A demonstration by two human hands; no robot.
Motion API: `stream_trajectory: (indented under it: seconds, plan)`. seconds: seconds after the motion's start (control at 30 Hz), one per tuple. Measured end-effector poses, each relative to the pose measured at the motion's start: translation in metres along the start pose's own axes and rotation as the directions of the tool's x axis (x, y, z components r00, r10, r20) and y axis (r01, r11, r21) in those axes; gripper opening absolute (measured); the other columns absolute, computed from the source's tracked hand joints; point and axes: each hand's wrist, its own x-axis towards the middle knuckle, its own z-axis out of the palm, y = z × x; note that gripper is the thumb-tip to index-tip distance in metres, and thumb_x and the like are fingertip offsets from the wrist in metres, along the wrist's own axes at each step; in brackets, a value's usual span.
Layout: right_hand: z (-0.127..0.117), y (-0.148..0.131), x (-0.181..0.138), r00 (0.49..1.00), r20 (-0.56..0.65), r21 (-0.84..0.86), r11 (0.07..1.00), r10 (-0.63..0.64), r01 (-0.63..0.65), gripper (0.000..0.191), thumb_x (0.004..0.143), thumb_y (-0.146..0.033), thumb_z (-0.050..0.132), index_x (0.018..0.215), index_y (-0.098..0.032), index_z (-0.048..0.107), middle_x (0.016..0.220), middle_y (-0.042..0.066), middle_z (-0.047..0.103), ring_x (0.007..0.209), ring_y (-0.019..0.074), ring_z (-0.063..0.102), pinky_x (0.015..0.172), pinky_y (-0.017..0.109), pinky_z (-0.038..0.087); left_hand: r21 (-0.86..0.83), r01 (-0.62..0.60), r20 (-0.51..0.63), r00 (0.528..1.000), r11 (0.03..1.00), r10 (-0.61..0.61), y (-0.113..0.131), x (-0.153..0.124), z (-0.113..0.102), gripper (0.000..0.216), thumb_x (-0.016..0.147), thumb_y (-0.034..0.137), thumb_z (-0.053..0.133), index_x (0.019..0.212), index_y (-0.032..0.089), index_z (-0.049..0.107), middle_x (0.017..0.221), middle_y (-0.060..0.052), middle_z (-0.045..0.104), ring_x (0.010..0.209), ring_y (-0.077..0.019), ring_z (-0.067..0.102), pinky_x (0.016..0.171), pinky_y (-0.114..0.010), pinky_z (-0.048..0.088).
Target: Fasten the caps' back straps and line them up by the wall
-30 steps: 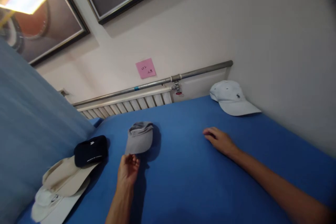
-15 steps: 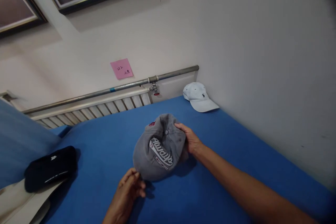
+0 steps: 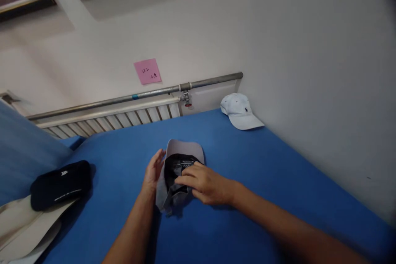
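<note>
A grey cap lies upside down on the blue bed cover, its dark inside facing up and its brim pointing away from me. My left hand presses flat against the cap's left side, fingers stretched out. My right hand rests on the cap from the right, its fingers curled down into the dark inside.
A white cap sits in the far corner by the wall. At the left, a black cap lies on a beige cap. A radiator with a metal pipe runs along the back wall under a pink sticky note.
The grey cap was picked up from the bed, held crown up in both hands, then turned over. It now lies inside up, with my right hand's fingers in it.
</note>
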Motion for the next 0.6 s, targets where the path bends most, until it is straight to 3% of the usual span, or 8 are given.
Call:
stream_trajectory:
  seconds: [0.1,0.13,0.2,0.27,0.33,0.47,0.6]
  plan:
    - [0.001,0.008,-0.006,0.991,0.077,0.071,0.990,0.113,-0.119,0.057,0.070,-0.006,0.051,0.126,-0.018,0.054,0.110,0.010,0.063,0.101,0.0221,0.057,0.093,0.041,0.038,0.071,-0.124,0.008,0.992,0.990,0.124,0.011,-0.006,-0.020,0.014,0.075,0.018,0.067,0.089,0.015,0.069,0.104,-0.007,0.069,0.105,-0.0202,0.060,0.095,-0.033,0.044]
    - [0.000,0.009,-0.007,0.983,0.087,0.138,0.975,0.160,-0.171,0.058,0.069,-0.008,0.053,0.126,-0.018,0.053,0.108,0.009,0.063,0.099,0.0212,0.057,0.093,0.040,0.038,0.133,-0.176,0.056,0.984,0.975,0.169,0.017,-0.012,-0.024,0.018,0.071,0.016,0.069,0.089,0.016,0.070,0.105,-0.007,0.070,0.109,-0.0214,0.059,0.098,-0.032,0.041]
    - [-0.005,0.010,-0.007,0.963,0.114,0.295,0.917,0.245,-0.269,0.058,0.066,-0.009,0.057,0.123,-0.018,0.055,0.101,0.006,0.063,0.091,0.0186,0.058,0.089,0.036,0.041,0.372,-0.297,0.283,0.939,0.880,0.197,0.030,-0.025,-0.029,0.024,0.068,0.017,0.071,0.092,0.016,0.072,0.106,-0.009,0.070,0.115,-0.0260,0.056,0.103,-0.036,0.038]
    - [-0.011,0.012,-0.007,0.943,0.143,0.428,0.841,0.300,-0.332,0.052,0.064,-0.008,0.055,0.114,-0.018,0.061,0.090,0.002,0.062,0.083,0.0156,0.058,0.081,0.031,0.044,0.601,-0.343,0.474,0.880,0.722,0.025,0.041,-0.039,-0.025,0.023,0.064,0.016,0.073,0.088,0.019,0.075,0.101,-0.008,0.072,0.114,-0.0289,0.057,0.104,-0.039,0.036]
    - [-0.015,0.016,-0.008,0.929,0.155,0.506,0.781,0.335,-0.366,0.043,0.062,-0.006,0.052,0.100,-0.019,0.066,0.080,-0.001,0.060,0.075,0.0135,0.056,0.073,0.027,0.044,0.702,-0.374,0.551,0.824,0.605,-0.130,0.048,-0.048,-0.017,0.022,0.060,0.011,0.076,0.078,0.022,0.075,0.090,-0.005,0.074,0.108,-0.0298,0.060,0.106,-0.042,0.034]
    - [-0.020,0.035,-0.016,0.875,0.061,0.581,0.696,0.481,-0.423,0.025,0.061,-0.009,0.049,0.077,-0.017,0.066,0.073,-0.001,0.060,0.069,0.0125,0.052,0.066,0.025,0.040,0.724,-0.333,0.580,0.768,0.604,-0.272,0.049,-0.050,-0.007,0.018,0.058,0.007,0.074,0.068,0.022,0.073,0.075,-0.003,0.071,0.090,-0.0269,0.064,0.095,-0.038,0.043]
    - [-0.017,0.061,-0.028,0.693,-0.139,0.682,0.575,0.708,-0.451,0.019,0.056,-0.013,0.049,0.070,-0.017,0.063,0.064,-0.002,0.057,0.064,0.0120,0.048,0.061,0.024,0.037,0.752,-0.253,0.579,0.695,0.609,-0.427,0.042,-0.038,-0.010,0.015,0.065,0.015,0.072,0.079,0.019,0.075,0.080,-0.004,0.068,0.075,-0.0206,0.061,0.068,-0.027,0.046]
